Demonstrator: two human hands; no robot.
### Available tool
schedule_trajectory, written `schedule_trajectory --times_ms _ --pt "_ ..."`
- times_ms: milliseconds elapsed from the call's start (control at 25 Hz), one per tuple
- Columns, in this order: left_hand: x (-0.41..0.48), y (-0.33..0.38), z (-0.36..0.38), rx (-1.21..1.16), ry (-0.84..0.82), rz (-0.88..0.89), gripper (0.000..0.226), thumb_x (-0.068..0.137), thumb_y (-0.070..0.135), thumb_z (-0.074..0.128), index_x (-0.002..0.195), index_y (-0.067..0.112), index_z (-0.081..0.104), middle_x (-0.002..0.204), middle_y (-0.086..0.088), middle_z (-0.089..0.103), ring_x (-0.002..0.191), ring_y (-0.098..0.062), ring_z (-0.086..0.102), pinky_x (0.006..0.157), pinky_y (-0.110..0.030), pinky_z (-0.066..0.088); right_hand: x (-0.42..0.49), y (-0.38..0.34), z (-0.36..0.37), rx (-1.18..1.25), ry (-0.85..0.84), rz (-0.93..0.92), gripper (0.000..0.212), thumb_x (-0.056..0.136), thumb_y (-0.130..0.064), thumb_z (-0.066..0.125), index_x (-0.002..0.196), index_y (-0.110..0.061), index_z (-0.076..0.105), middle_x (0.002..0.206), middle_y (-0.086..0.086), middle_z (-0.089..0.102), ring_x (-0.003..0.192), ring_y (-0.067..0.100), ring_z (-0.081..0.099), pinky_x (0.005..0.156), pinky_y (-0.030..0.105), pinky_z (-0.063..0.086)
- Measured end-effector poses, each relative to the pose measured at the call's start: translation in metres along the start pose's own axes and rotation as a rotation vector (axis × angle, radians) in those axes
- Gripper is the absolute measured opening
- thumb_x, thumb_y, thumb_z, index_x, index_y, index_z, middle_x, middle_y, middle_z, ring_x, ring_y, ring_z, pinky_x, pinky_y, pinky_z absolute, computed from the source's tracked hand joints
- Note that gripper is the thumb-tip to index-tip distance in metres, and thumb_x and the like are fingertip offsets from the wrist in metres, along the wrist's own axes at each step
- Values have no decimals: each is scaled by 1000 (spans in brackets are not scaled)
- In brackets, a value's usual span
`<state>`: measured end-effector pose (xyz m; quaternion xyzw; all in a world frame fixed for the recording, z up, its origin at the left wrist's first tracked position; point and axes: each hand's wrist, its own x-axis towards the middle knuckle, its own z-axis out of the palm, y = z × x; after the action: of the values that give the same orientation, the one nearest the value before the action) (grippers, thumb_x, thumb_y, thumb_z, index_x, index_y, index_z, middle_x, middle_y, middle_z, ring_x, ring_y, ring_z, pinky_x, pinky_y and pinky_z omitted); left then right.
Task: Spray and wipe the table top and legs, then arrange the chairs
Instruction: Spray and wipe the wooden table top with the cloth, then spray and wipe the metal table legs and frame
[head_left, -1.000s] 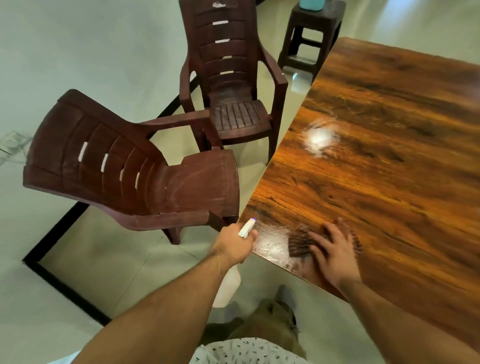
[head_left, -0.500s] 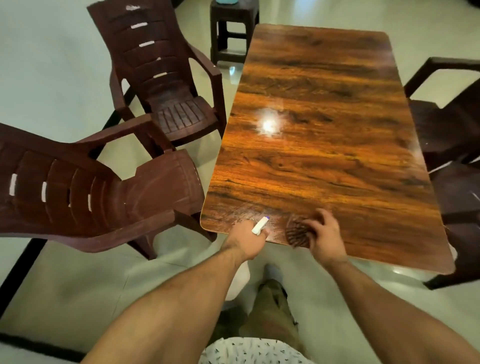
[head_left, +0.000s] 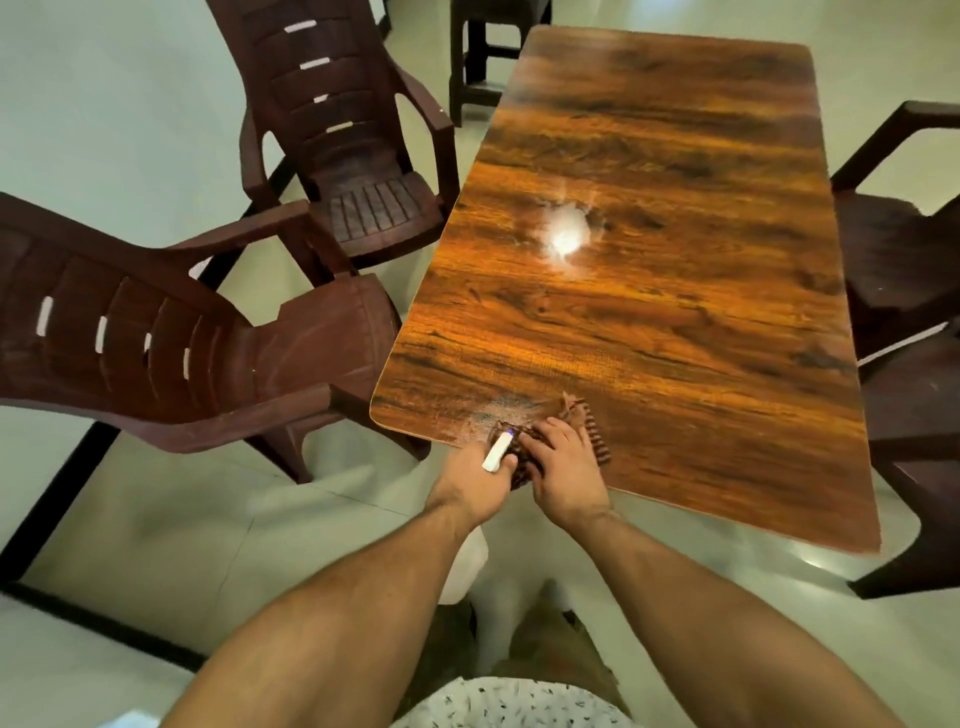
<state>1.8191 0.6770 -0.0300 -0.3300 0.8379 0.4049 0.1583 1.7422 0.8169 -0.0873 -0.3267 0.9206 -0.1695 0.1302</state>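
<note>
Table top (head_left: 649, 312): glossy wood-grain, long side running away from the person; a bright glare spot (head_left: 566, 239) sat near its middle.
Wet patch (head_left: 501, 410): a pale misted film lay on the near left corner, just beyond the hands.
Left hand (head_left: 475, 478): fingers wrapped round the neck of a white spray bottle (head_left: 496, 452), held at the table's near edge; nozzle pointed over the top, body hanging below the hand.
Right hand (head_left: 563, 467): palm down on the table, fingers curled over a bunched brown cloth (head_left: 592, 431), pressing it to the surface right beside the nozzle.
Near left chair (head_left: 182, 353): dark brown plastic, turned side-on, close to the table corner.
Far left chair (head_left: 353, 156): same kind, beside the table's left edge.
Right chairs (head_left: 904, 249): two, partly in view along the right edge.
Stool (head_left: 483, 57): dark, beyond the far end.
</note>
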Motion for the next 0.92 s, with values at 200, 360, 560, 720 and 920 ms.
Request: schedule_trajectory --times_ms 200,360,560,720,920 --pt "-29 -10 46 64 26 26 29 103 41 53 118 22 68 108 -7 74 97 -29 68 81 -34 54 -38 12 7 -100 -57 -375 33 76 -18 80 109 -13 78 114 7 68 115 31 60 106 41 47" --pt "-47 -37 68 -34 -22 -4 29 104 41 54 118 19 67 103 -4 72 88 -21 65 78 -34 55 -70 11 25 -71 -97 -367 28 86 -17 70 113 -15 76 117 5 66 118 27 56 102 39 50" --pt "-38 -73 72 -27 -60 11 26 103 41 57 112 18 67 98 -5 71 85 -22 65 78 -37 58 -79 2 57 64 -136 87 37 87 -14 74 123 -14 70 135 7 53 131 26 43 110 37 43" --pt "-17 -100 69 -42 -75 -22 25 103 41 57 103 17 65 89 -6 68 74 -20 61 74 -39 58 -61 -8 78 317 -92 609 43 86 0 64 126 -14 64 159 14 23 142 35 36 118 36 34" --pt "43 -132 81 37 -110 -9 26 98 39 65 107 15 59 99 -9 67 86 -29 63 79 -39 56 -20 10 124 343 -99 769 28 89 -6 61 115 -17 63 145 17 46 137 31 42 117 29 29"
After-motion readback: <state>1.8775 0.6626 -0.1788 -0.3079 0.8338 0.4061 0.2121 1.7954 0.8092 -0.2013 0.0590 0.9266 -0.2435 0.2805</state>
